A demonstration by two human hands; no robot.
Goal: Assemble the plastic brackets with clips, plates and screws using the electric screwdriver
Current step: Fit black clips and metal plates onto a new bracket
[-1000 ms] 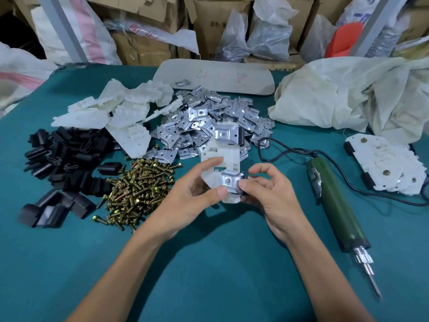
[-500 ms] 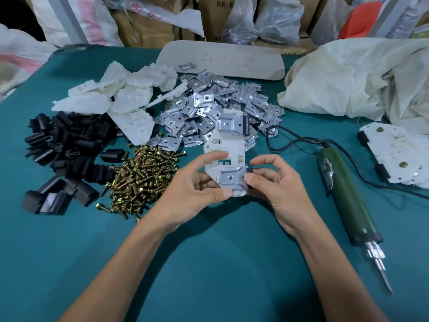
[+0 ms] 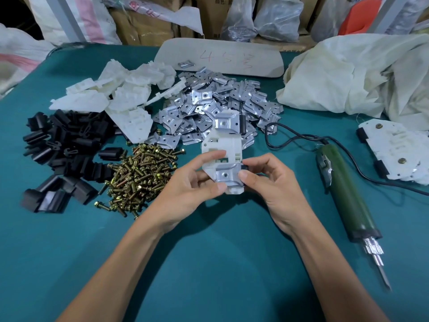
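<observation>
- Teal table [image 3: 220, 263] fills pretty much the whole frame, covered in a cloth-like surface.
- Across the top it's storage-room clutter: cardboard boxes [image 3: 144, 26], woven sacks [image 3: 76, 17] and clear plastic bags [image 3: 276, 17].
- Big crumpled cream cloth [image 3: 348, 73] sits upper right on the table.
- Beige oval board [image 3: 218, 58] with red writing lies at top centre.
- Parts piles run across the upper left. The loose white brackets [image 3: 111, 89] are furthest back, with the metal plates [image 3: 209, 101] beside them toward centre. Black clips [image 3: 62, 145] are at far left and brass-coloured screws [image 3: 141, 175] just right of those.
- Green electric screwdriver [image 3: 346, 194] lies on the right with its bit toward the lower right corner. Its black cord [image 3: 290, 138] loops off above it.
- Small stack of finished brackets [image 3: 394, 149] sits at the right edge.
- White bracket [image 3: 222, 147] is held up at centre frame, in front of the plates pile. It has one plate on its top end and a lower plate [image 3: 226, 175] on the near end.
- Left hand [image 3: 185, 191] pinches the white bracket from the left: thumb on the lower-left corner, index finger across the middle.
- Right hand [image 3: 276, 182] pinches it from the right: thumb on the lower plate's right edge, index finger curled over the top.
- So the white bracket's near end sits right between the two thumbs.
</observation>
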